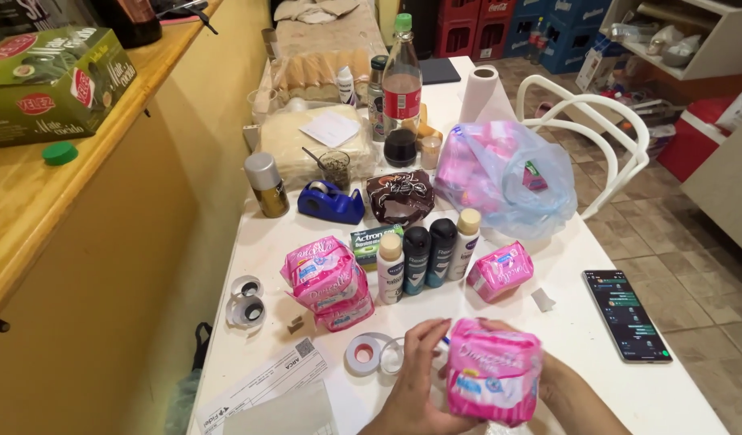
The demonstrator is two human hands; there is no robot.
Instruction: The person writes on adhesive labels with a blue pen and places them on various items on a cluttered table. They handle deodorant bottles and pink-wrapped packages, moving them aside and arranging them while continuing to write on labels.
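Both my hands hold one soft pink packet (493,372) low over the white table's (596,338) front edge. My left hand (415,379) grips its left side with the fingers curled over the top. My right hand (558,385) is mostly hidden behind the packet and supports its right side. Two more pink packets (326,282) lie stacked to the left, and a smaller one (500,271) lies to the right. Between them stand several deodorant bottles (427,256) in a row.
A tape roll (363,353), a printed paper sheet (262,387) and a black phone (626,314) lie near the front. Behind are a blue tape dispenser (330,201), a spray can (266,184), bottles (401,80), a plastic bag (504,173) and a white chair (596,129).
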